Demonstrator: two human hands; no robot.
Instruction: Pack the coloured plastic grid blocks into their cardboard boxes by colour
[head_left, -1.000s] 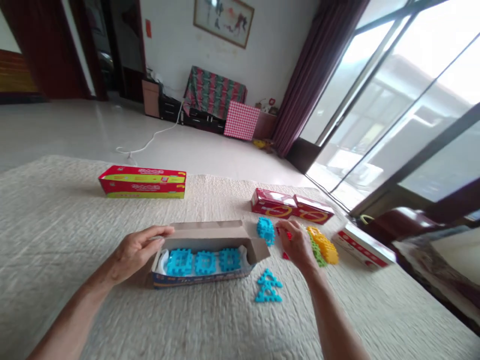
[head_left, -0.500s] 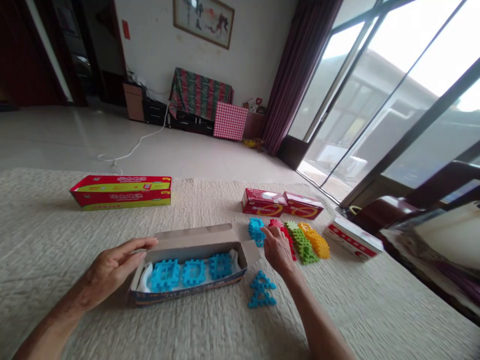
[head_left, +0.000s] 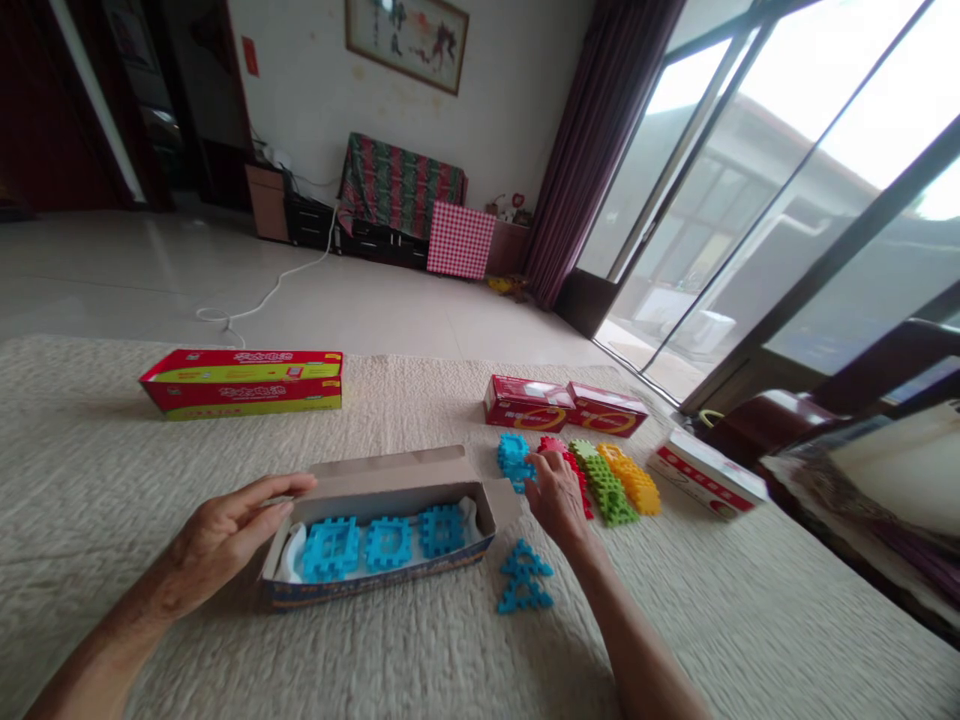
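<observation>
An open cardboard box [head_left: 390, 590] lies in front of me, with three blue interlocking pieces [head_left: 388, 543] in a row on white lining. At the box's left end is my left hand [head_left: 232, 535], its thumb and fingers apart around the corner and the raised flap. My right hand [head_left: 555, 495] reaches over the near edge of a blue stack [head_left: 513, 456], fingers bent down beside it; what the fingertips hold, if anything, is hidden. Blue triangular pieces [head_left: 525, 577] lie on the mat right of the box. Red pieces [head_left: 579, 474] are partly behind the right hand.
Green pieces [head_left: 607, 490] and yellow pieces [head_left: 630, 480] lie in rows at the right. Beyond stand two dark red boxes [head_left: 529, 403], and a white-and-red box [head_left: 706, 475] lies farther right. A red and yellow-green box [head_left: 244, 385] sits at the back left.
My right hand has shifted very slightly, with its fingers a little more bent near the blue stack. The left hand and the open box look unchanged.
</observation>
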